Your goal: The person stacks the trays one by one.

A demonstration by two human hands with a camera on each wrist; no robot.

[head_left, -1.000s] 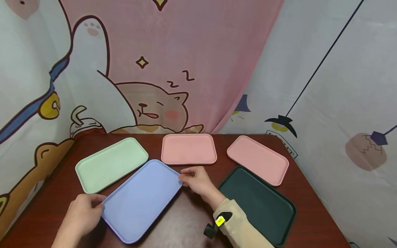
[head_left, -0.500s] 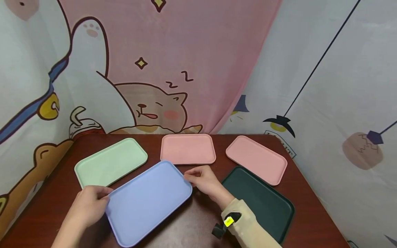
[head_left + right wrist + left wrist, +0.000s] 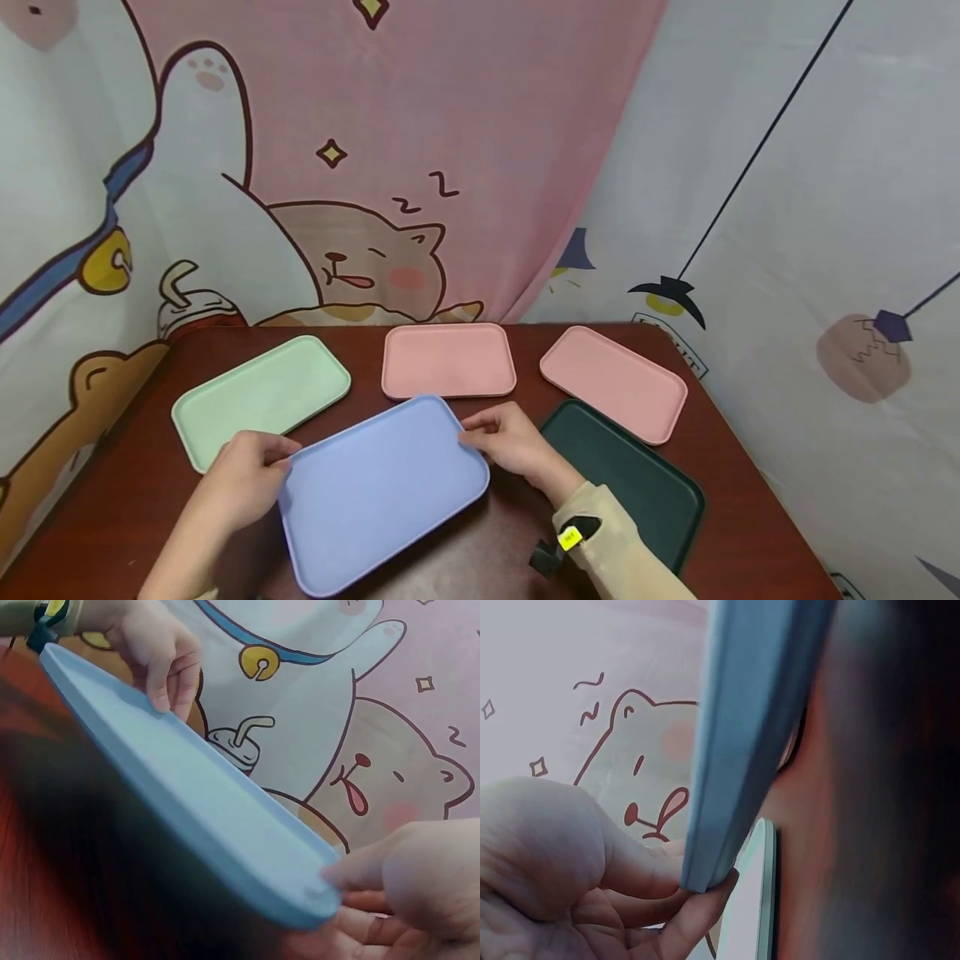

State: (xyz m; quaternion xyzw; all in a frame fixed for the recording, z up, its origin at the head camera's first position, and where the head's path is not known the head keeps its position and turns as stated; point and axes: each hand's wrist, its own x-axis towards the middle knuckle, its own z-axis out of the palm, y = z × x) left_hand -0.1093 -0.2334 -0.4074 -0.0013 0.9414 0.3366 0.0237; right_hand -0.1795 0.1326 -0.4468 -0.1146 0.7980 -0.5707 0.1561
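Both hands hold a blue rectangular tray point(image 3: 386, 492) above the dark brown table in the head view. My left hand point(image 3: 247, 482) pinches its left rim near the far corner. At the right end, my right hand point(image 3: 517, 446) grips the rim between thumb and fingers. The left wrist view shows the tray's edge point(image 3: 742, 735) between the thumb and fingers of the left hand point(image 3: 570, 877). In the right wrist view the tray point(image 3: 195, 787) is seen along its length, raised off the table, with the right hand point(image 3: 405, 892) at its near corner.
A green tray point(image 3: 262, 396) lies at the back left. Two pink trays lie farther back, one pink tray point(image 3: 448, 360) in the middle and another pink tray point(image 3: 615, 383) at the right. A dark green tray point(image 3: 637, 492) lies under the right forearm. A patterned curtain point(image 3: 480, 125) hangs behind the table point(image 3: 480, 558).
The blue tray has moved to the right and turned clockwise, its long side now lying more nearly left to right. Both hands have moved right with it, still holding its rim.
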